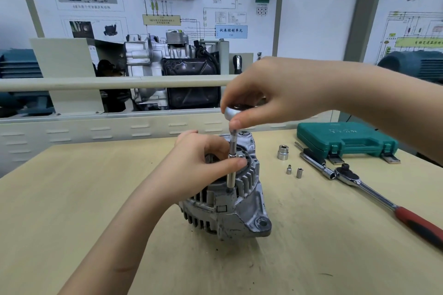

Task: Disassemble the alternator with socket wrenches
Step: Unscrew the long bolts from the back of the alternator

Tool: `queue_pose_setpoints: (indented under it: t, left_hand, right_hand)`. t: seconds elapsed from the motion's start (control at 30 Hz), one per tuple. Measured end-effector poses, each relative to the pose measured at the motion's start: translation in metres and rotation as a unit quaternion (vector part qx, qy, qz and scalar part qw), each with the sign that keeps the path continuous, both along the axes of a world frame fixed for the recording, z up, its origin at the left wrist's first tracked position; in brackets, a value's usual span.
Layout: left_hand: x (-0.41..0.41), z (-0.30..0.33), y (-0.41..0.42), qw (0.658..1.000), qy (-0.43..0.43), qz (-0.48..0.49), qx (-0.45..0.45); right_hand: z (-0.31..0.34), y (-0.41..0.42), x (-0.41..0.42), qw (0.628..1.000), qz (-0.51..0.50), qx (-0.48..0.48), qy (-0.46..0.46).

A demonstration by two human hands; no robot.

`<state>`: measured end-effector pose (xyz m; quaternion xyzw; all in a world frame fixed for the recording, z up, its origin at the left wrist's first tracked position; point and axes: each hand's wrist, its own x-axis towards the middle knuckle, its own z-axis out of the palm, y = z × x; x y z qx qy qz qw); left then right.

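Note:
A grey alternator point(230, 208) stands on the wooden table point(96, 199) at the centre. A slim socket extension point(232, 167) stands upright on a bolt at the alternator's rim, topped by a small ratchet head point(233, 111). My right hand point(275, 93) grips that ratchet head from above, fingers curled round it. My left hand point(201, 160) lies over the alternator's top and pinches the extension shaft between thumb and fingers.
Right of the alternator lie a large socket point(283, 152), two small sockets point(294, 171), a long ratchet wrench with a red handle point(374, 194) and a closed green tool case point(345, 139). A training bench with an engine display stands behind the table.

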<state>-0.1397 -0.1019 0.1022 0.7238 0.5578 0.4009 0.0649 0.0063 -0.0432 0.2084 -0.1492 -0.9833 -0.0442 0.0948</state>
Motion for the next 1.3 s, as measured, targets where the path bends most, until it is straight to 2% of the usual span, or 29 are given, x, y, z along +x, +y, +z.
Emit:
queue_pose_setpoints:
  t: [0.13,0.33,0.5,0.6,0.7,0.9,1.0,1.17,1.3]
  left_hand:
    - [-0.0011,0.005,-0.0049,0.996,-0.044,-0.07,-0.023]
    - [0.0001,0.0008,-0.0001,1.0,-0.013,-0.003,0.006]
    - [0.0016,-0.0028,0.001,0.998,-0.049,-0.01,0.028]
    - [-0.0014,0.0015,-0.0011,0.995,-0.08,-0.058,-0.012]
    - [-0.0046,0.0031,-0.0023,0.991,-0.089,-0.089,-0.044]
    - [-0.0011,0.002,-0.0018,1.0,-0.013,-0.017,0.012]
    - [0.0006,-0.0004,-0.0004,0.999,-0.03,-0.002,0.03]
    - [-0.0023,0.0002,0.0002,0.996,-0.085,-0.032,0.015]
    - [-0.0067,0.0028,-0.0014,0.99,-0.099,-0.093,-0.034]
  right_hand:
    - [0.0001,0.0005,0.0018,0.999,0.009,-0.036,0.002]
    - [-0.0011,-0.0011,-0.0029,1.0,0.008,-0.006,0.015]
    - [-0.0038,-0.0013,-0.0018,0.999,-0.005,-0.03,0.043]
    - [-0.0035,-0.0002,-0.0015,0.999,0.001,-0.016,0.032]
    - [-0.003,0.0007,0.0002,0.999,0.001,-0.046,0.026]
    - [-0.0023,-0.0025,-0.0012,0.998,0.007,-0.05,0.037]
    - [-0.0051,-0.0038,-0.0034,0.998,-0.005,-0.027,0.053]
    - [-0.0054,-0.0047,-0.0044,0.999,-0.003,-0.022,0.049]
    - [-0.0053,-0.0038,-0.0021,0.998,-0.007,-0.043,0.041]
